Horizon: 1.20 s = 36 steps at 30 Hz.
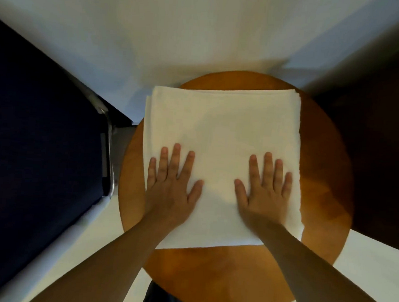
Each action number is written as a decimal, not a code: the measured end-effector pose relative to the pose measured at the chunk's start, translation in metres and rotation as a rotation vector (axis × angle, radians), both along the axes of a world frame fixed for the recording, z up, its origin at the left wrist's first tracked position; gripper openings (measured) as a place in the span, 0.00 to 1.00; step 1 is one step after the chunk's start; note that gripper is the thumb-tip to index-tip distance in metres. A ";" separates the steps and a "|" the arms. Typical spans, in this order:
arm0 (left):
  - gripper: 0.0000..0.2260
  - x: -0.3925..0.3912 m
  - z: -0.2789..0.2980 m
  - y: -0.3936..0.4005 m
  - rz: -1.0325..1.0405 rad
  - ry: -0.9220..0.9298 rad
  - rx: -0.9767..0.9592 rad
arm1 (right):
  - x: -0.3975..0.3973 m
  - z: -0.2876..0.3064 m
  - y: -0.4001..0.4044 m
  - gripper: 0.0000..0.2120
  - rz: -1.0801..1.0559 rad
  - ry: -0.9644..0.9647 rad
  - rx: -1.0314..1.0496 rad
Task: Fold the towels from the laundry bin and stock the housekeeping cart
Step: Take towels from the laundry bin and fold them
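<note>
As both arms reach forward, hands flat, left hand, right hand, fingers spread, pressing folded towel.

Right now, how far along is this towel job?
Done: one white towel lies folded in layers on the round wooden table. In hand: the left hand and right hand press flat on it, fingers straight. Left: getting it onto the cart; neither cart nor bin is clearly in view, so remaining towels can't be counted.
</note>
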<state>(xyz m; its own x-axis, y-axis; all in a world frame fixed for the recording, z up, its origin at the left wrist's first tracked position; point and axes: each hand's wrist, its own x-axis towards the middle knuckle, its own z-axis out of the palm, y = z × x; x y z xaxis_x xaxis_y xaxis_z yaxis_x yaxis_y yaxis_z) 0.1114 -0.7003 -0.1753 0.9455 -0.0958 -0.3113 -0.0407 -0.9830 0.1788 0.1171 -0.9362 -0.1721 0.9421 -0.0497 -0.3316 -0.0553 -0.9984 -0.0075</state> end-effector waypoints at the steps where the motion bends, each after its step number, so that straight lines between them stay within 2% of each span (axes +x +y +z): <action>1: 0.33 0.011 -0.002 -0.003 0.002 -0.014 0.000 | 0.012 -0.001 -0.003 0.35 0.002 -0.016 0.004; 11: 0.32 0.064 -0.008 -0.026 0.063 -0.084 0.006 | 0.078 -0.006 -0.022 0.35 0.050 -0.074 0.001; 15: 0.31 0.062 -0.008 -0.025 0.040 -0.102 -0.012 | 0.079 -0.002 -0.020 0.35 0.043 -0.030 -0.018; 18: 0.32 0.062 -0.001 -0.021 0.023 -0.015 -0.007 | 0.079 0.009 -0.019 0.37 0.047 0.065 -0.018; 22: 0.31 0.044 0.033 -0.021 0.028 0.135 -0.049 | 0.042 0.042 -0.020 0.39 0.036 0.138 -0.034; 27: 0.30 -0.018 0.083 -0.018 0.080 0.311 -0.128 | -0.031 0.084 -0.022 0.35 0.048 0.320 -0.027; 29: 0.29 -0.041 0.108 -0.015 0.091 0.290 -0.139 | -0.053 0.103 -0.024 0.34 0.085 0.357 -0.022; 33: 0.29 -0.087 0.164 -0.006 0.172 0.168 -0.199 | -0.082 0.164 -0.022 0.34 0.167 0.273 -0.009; 36: 0.26 -0.122 0.202 0.005 0.178 0.087 -0.234 | -0.101 0.209 -0.007 0.33 0.176 0.211 0.076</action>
